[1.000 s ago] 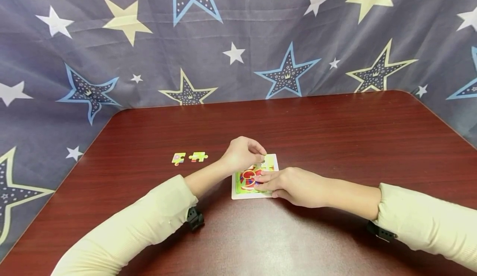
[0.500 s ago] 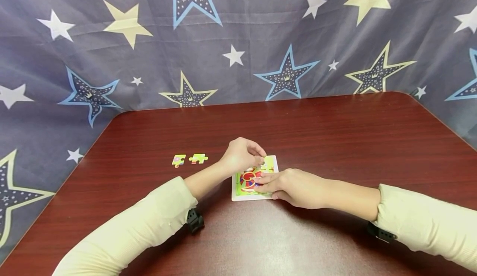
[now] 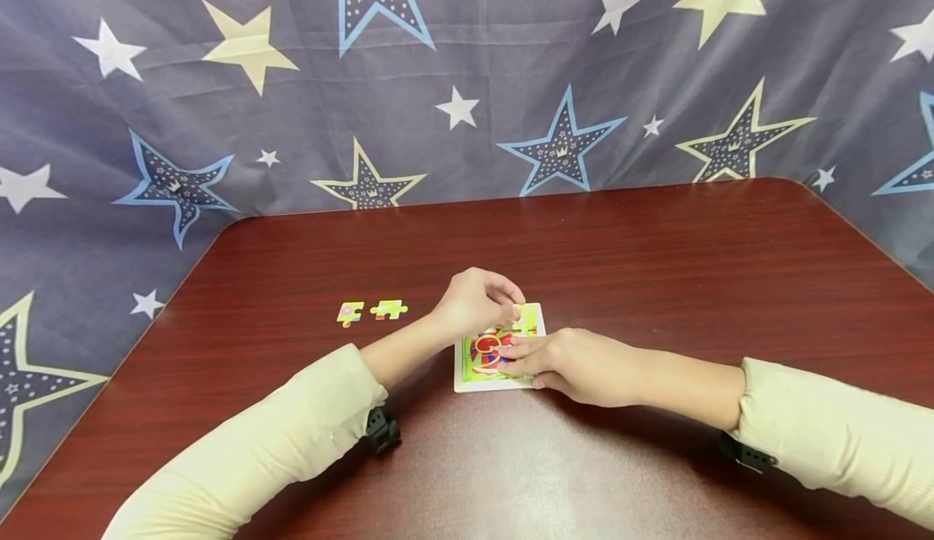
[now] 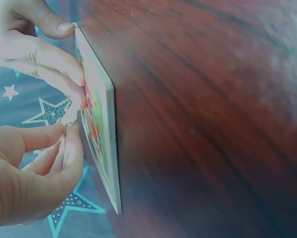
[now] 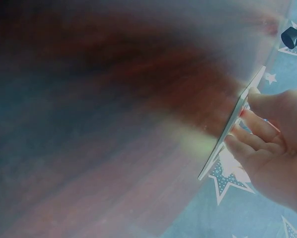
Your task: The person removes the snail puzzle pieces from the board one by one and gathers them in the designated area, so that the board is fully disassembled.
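A small jigsaw puzzle (image 3: 479,366) with a white border and a red, green and yellow picture lies flat on the table. My left hand (image 3: 474,305) is over its far part, pinching a small puzzle piece (image 4: 69,118) between thumb and fingers; in the left wrist view the piece is close to the puzzle's face. My right hand (image 3: 584,367) comes from the right and rests its extended fingers on the picture. Its thumb (image 5: 258,101) lies at the puzzle's border in the right wrist view. The hands cover part of the picture.
Two loose yellow-green puzzle pieces, one with a pink spot (image 3: 350,312) and one beside it (image 3: 388,309), lie left of the puzzle. The dark red wooden table (image 3: 657,264) ends at a grey curtain (image 3: 452,37) patterned with stars.
The left fingers have shifted very slightly right over the puzzle's far part with the piece. The right hand stays in place, and the loose pieces have not moved.
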A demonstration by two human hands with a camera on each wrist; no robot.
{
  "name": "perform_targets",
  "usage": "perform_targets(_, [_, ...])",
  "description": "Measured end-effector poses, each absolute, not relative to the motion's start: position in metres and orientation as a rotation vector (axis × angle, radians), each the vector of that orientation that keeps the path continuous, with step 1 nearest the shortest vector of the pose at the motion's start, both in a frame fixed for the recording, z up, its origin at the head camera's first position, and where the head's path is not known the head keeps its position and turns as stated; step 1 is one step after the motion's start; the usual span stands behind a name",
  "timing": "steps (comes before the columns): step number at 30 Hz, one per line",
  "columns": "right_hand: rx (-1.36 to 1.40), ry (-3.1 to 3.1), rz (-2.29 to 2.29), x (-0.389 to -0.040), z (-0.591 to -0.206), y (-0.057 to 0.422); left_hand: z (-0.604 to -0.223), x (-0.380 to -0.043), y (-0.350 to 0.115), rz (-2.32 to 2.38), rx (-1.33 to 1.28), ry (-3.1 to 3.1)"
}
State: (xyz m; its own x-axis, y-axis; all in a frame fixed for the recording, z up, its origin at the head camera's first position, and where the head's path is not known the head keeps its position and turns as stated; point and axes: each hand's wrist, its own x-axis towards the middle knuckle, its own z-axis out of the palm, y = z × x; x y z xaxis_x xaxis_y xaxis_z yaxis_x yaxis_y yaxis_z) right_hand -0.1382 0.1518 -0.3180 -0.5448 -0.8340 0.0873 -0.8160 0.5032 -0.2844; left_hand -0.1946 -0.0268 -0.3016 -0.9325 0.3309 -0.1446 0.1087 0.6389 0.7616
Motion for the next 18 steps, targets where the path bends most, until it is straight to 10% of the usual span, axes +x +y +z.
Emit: perform_targets(18, [-1.508,2.668,-0.454,-0.1386,-0.3185,0.1515,-0.3015,-0.1942,-0.024,1.159,0.46,2.66])
